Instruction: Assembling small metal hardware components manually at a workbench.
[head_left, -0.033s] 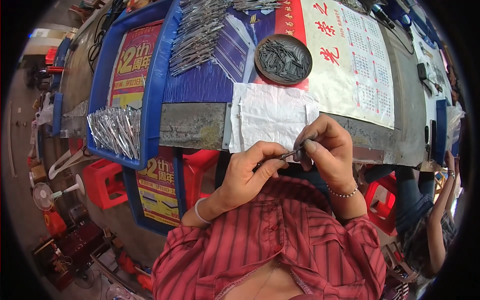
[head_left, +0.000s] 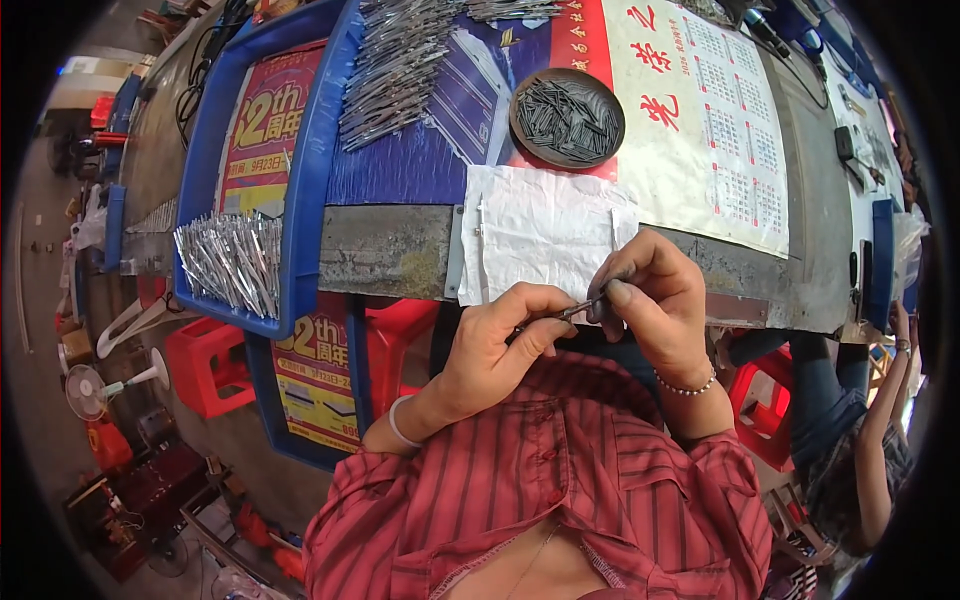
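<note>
My left hand (head_left: 505,342) pinches a thin dark metal rod (head_left: 578,309) between thumb and fingers. At its other end, my right hand (head_left: 655,300) closes thumb and fingertips round the same rod; the tip there is hidden. Both hands are held just off the table's front edge, by a crumpled white sheet (head_left: 545,225). Past the sheet sits a round brown dish (head_left: 607,93) with many short dark metal pins (head_left: 562,120) in it. To the left, slender silver metal pieces (head_left: 230,265) lie heaped in the near end of a blue tray (head_left: 303,200).
More silver pieces (head_left: 395,70) lie in rows on a blue printed sheet (head_left: 395,180). A printed calendar (head_left: 700,130) covers the table on the right. A second blue tray (head_left: 265,400) and red stools (head_left: 205,370) stand below table height. Another person's arm (head_left: 875,450) shows far right.
</note>
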